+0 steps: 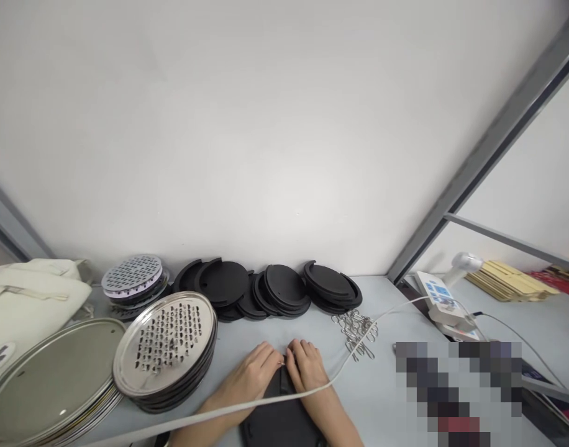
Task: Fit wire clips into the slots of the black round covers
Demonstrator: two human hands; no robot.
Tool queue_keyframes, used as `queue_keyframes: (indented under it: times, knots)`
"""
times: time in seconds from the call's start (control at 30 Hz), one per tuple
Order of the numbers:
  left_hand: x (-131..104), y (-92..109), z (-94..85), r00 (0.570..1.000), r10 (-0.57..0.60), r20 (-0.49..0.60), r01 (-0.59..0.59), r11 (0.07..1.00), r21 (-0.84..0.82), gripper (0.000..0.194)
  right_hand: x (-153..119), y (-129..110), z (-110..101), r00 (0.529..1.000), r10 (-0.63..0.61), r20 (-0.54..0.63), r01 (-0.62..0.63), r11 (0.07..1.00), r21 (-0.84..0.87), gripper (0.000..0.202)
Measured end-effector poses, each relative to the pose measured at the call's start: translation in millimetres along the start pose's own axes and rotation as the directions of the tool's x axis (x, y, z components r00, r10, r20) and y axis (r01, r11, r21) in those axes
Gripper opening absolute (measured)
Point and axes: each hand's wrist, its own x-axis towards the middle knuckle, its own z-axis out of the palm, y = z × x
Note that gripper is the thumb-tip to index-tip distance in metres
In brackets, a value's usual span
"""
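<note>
A black flat piece [284, 422] with a narrow raised part at its top lies on the grey table between my forearms. My left hand [251, 377] is closed at the left of its top end, with a small shiny metal bit at the fingertips. My right hand [307, 367] has its fingers bent together at the right of that same end, touching the black piece. Several metal clips [356, 332] lie in a loose pile to the right. Behind my hands are stacks of black round discs [287, 285].
Metal grater discs [170, 344], a smaller grater stack [133, 276] and large oval plates [56, 385] stand left, by a cream bag [28, 304]. A white cable [247, 405] crosses over my forearms. On the right are a scanner [464, 264] and yellow pieces [508, 282].
</note>
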Motion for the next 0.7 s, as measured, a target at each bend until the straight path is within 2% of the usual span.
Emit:
queue_keyframes:
  times: [0.1,0.27,0.37,0.57,0.7]
  knots:
    - [0.4,0.3,-0.5,0.998,-0.059,0.01,0.06,0.994,-0.09,0.019,3.2,-1.5,-7.2,0.998,0.019,0.054,-0.023,0.998,0.059,0.019]
    - [0.6,1.6,-4.1,0.999,-0.008,0.054,0.012,0.997,-0.075,0.027,2.2,-2.1,-14.1,0.997,0.037,0.072,-0.049,0.984,0.17,0.013]
    - [0.2,5.0,-9.2,0.998,-0.008,0.062,0.012,0.998,-0.058,0.03,0.2,-2.0,-14.0,0.997,0.019,0.071,-0.031,0.985,0.172,0.015]
    - [-1.3,7.0,-12.6,0.998,-0.007,0.058,0.004,0.999,0.05,0.021,0.1,-5.4,-17.8,0.998,0.006,0.067,-0.016,0.989,0.149,0.019]
    - [-0.6,1.9,-7.7,0.998,0.001,0.055,-0.001,1.0,-0.003,0.023,1.3,-5.6,-18.7,0.998,0.018,0.064,-0.026,0.991,0.131,0.02]
